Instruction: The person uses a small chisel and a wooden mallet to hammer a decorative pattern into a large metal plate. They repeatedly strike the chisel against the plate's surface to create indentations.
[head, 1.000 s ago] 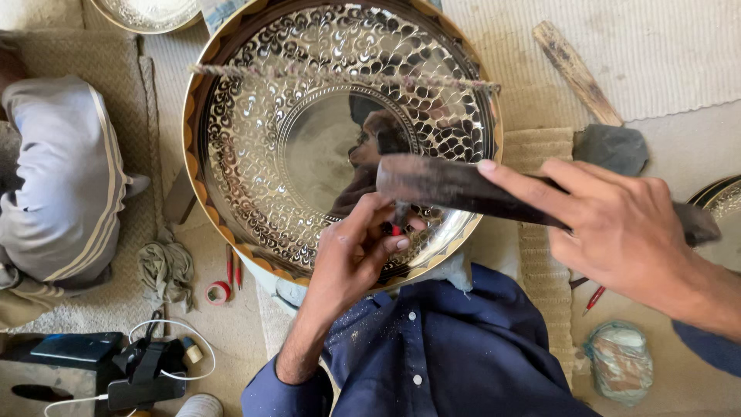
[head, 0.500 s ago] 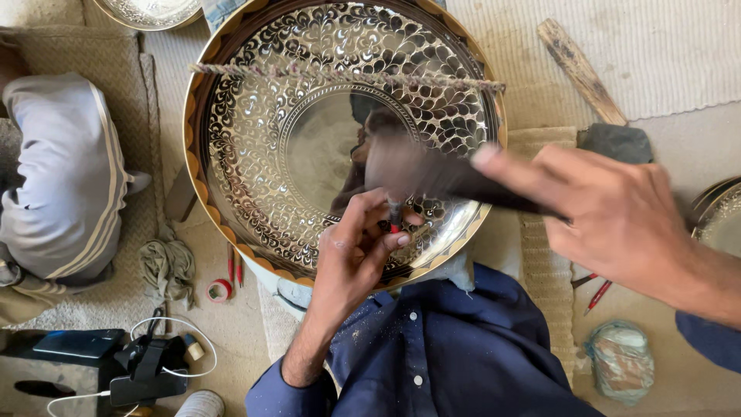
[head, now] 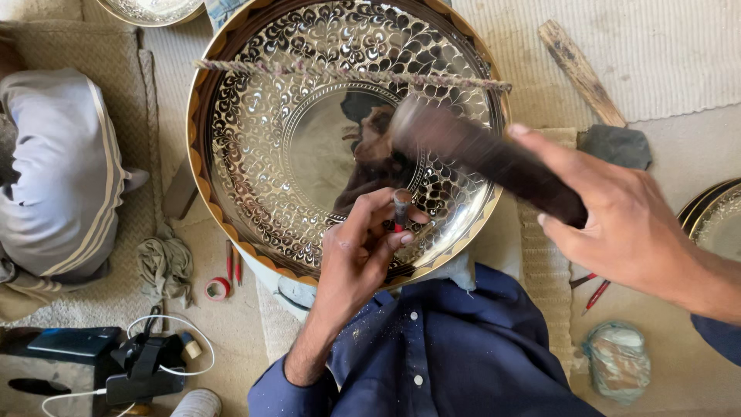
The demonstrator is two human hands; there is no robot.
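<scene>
A large round brass tray [head: 255,147] with fine engraved patterns rests tilted against my lap. My left hand [head: 359,251] pinches a small metal chisel [head: 401,207] upright against the tray's patterned band near its lower rim. My right hand [head: 625,228] grips the dark handle of a hammer [head: 478,150], whose blurred head hangs above the chisel over the tray's middle. A twisted cord [head: 347,75] stretches across the tray's upper part.
Another person in light clothes [head: 54,185] sits at the left. A rag [head: 164,266], a red tape roll [head: 218,289] and red pens lie on the mat. A wooden mallet [head: 590,85] lies upper right, another tray's rim [head: 714,212] far right, a wrapped bundle [head: 617,359] below.
My right hand has swung the hammer, its head moving up and right over the tray. My left hand keeps the chisel on the same spot.
</scene>
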